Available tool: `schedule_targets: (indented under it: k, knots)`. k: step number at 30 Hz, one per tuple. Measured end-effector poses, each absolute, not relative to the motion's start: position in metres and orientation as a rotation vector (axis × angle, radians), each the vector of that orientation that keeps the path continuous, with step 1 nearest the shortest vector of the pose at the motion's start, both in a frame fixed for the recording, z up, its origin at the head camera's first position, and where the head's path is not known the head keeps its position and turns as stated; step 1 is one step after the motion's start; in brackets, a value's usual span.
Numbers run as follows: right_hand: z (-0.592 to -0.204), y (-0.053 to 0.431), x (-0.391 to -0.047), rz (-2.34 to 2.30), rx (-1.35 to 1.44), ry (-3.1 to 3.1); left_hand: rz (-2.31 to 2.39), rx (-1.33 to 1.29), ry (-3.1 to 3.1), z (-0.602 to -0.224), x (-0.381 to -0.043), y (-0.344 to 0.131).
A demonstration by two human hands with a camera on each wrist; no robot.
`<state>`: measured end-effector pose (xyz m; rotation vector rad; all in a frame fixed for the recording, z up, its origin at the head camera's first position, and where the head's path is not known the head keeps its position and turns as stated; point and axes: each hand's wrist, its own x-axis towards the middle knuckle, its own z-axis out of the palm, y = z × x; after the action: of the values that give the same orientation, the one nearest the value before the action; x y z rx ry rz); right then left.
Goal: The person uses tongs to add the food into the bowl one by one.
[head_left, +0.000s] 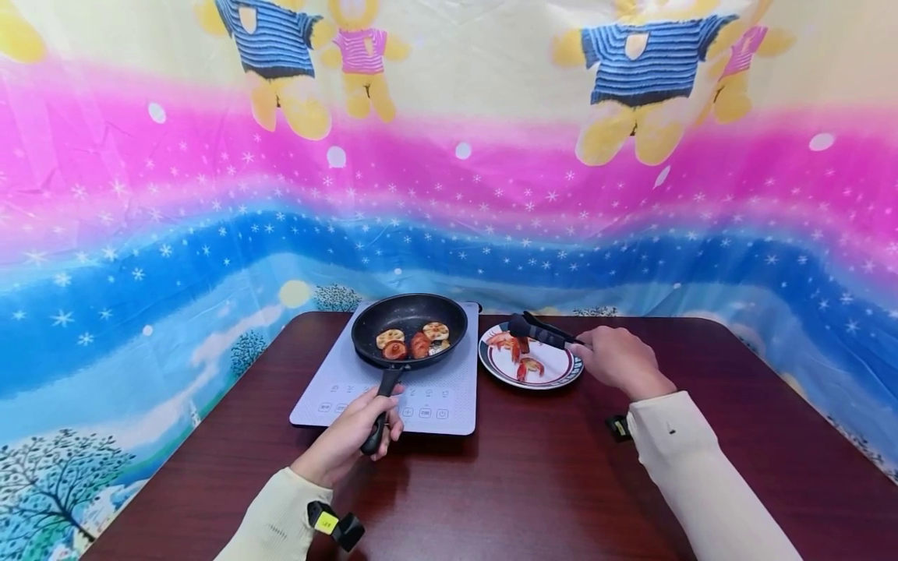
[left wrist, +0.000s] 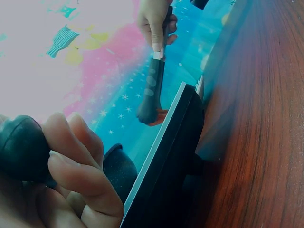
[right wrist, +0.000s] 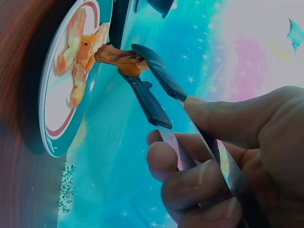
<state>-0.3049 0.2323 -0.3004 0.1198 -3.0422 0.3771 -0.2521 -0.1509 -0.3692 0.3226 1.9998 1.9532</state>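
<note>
My left hand (head_left: 356,430) grips the handle of a black frying pan (head_left: 372,321), fingers wrapped round it. Browned round slices (head_left: 435,331) and reddish-brown pieces (head_left: 420,345) lie in the pan. My right hand (head_left: 620,360) holds black-tipped tongs (head_left: 543,330) over a white plate (head_left: 493,369) with a patterned rim. In the right wrist view the tongs' tips pinch a browned, reddish strip of food (right wrist: 118,58), close over the plate. Several pinkish-orange pieces of food (right wrist: 77,85) lie on that plate.
Beneath the pan is a white induction cooktop (head_left: 319,403) with touch buttons along its front. It stands left of the plate on a dark red-brown wooden table (head_left: 505,483). A cartoon-printed cloth (head_left: 449,195) hangs right behind the table's back edge.
</note>
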Motion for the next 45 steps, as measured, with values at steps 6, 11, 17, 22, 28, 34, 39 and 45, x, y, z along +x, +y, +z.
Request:
schedule_targets:
  k: [6, 11, 17, 22, 28, 34, 39, 45]
  knots:
    - [-0.300, 0.228, -0.303, 0.446, 0.183, -2.977, 1.961, 0.319, 1.994, -0.369, -0.252, -0.150]
    - [-0.299, 0.219, -0.300, 0.572, 0.270, -2.936, 1.955, 0.306, 1.993, -0.369, -0.253, -0.150]
    - [-0.299, 0.206, -0.295, 0.625, 0.372, -2.821, 1.951, 0.304, 1.996, -0.368, -0.253, -0.150]
    - [-0.302, 0.194, -0.293, 0.665, 0.432, -2.745, 1.952, 0.310, 1.989, -0.368, -0.252, -0.151]
    - [-0.310, 0.180, -0.293, 0.715, 0.474, -2.684, 1.958, 0.324, 1.977, -0.369, -0.252, -0.151]
    - [-0.319, 0.168, -0.292, 0.695, 0.556, -2.673, 1.962, 0.314, 1.972, -0.369, -0.253, -0.151]
    - [-0.324, 0.164, -0.292, 0.653, 0.552, -2.697, 1.959, 0.326, 1.979, -0.370, -0.252, -0.151]
    - [-0.328, 0.160, -0.293, 0.613, 0.524, -2.752, 1.961, 0.329, 1.982, -0.369, -0.251, -0.150]
